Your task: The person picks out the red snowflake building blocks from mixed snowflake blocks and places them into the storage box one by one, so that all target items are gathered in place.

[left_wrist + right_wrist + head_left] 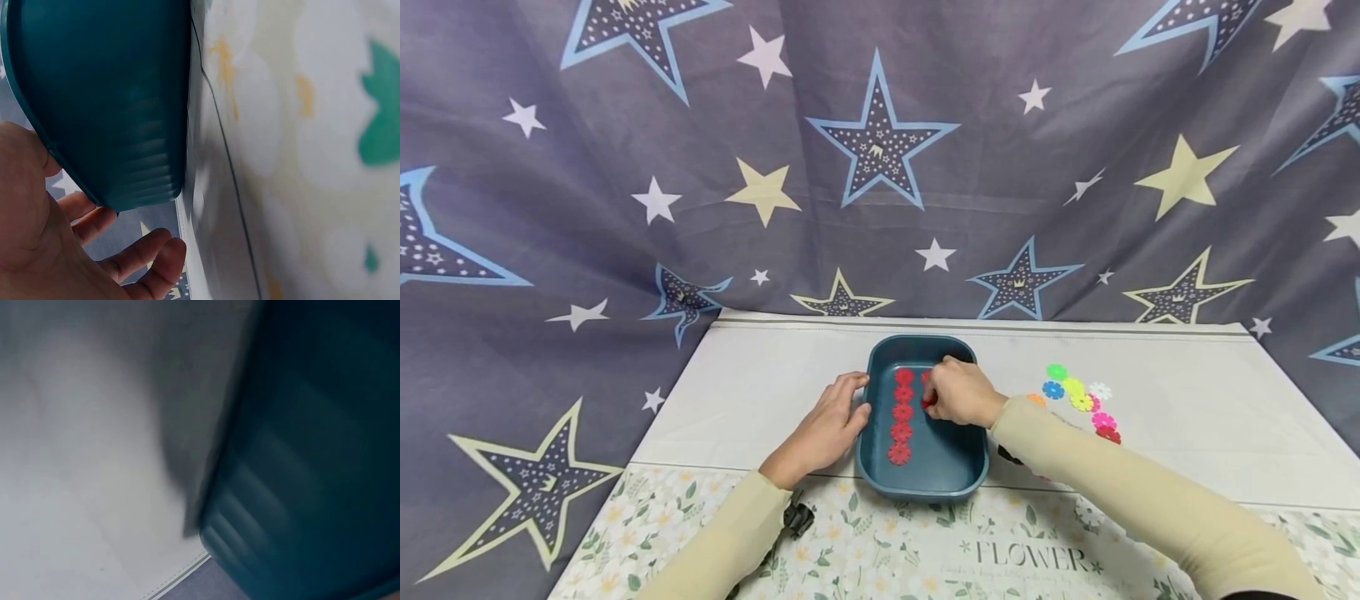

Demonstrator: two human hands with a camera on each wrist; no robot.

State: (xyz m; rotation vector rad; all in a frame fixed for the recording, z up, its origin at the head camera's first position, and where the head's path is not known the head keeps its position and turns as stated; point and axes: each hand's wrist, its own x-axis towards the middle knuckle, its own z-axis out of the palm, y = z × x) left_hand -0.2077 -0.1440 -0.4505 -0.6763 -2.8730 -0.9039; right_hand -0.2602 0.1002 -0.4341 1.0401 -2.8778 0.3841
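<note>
A dark teal tray [925,479] stands lengthwise before me. Down its left half runs a column of several red flower-shaped discs [901,411]. My right hand [962,392] reaches over the tray's right wall and pinches a red flower-shaped disc [928,403] low over the floor, mostly covered by the fingers. Just beyond these fingers, another bit of red shows. My left hand [829,423] rests its fingertips against the tray's left rim, fingers loosely bent. In the left wrist view that hand [44,231] lies along the outer wall. The right wrist view shows the tray's outer wall [300,487], not the hand.
Right of the tray, loose flower-shaped discs in green, blue [1053,389], yellow, white, pink and red lie on the white cloth [1210,417], some partly behind my right sleeve. A floral-printed strip [880,550] covers the near side. A star-patterned curtain [880,242] hangs behind.
</note>
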